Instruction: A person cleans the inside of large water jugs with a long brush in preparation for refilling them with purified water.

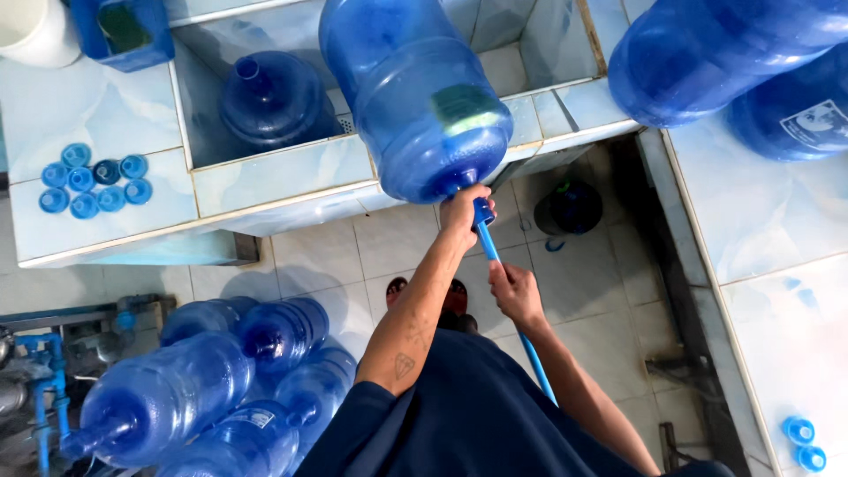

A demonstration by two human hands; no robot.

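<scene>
Bottle: I see a large blue water bottle (415,93) lying tilted on the edge of the tiled tabletop (283,172), its neck pointing down toward me over the floor.
Left hand: my left hand (464,212) is closed around the bottle's neck, just under the shoulder.
Rod: a thin blue rod (508,296) runs from the bottle's mouth down past my body.
Right hand: my right hand (514,291) is clamped on the rod, below the left hand and apart from it.
Sink: a second blue bottle (272,97) stands upright in the tiled basin behind.
Caps: loose blue caps (93,181) sit grouped on the tabletop at left.
Floor: several blue bottles (203,389) lie stacked at lower left.
</scene>
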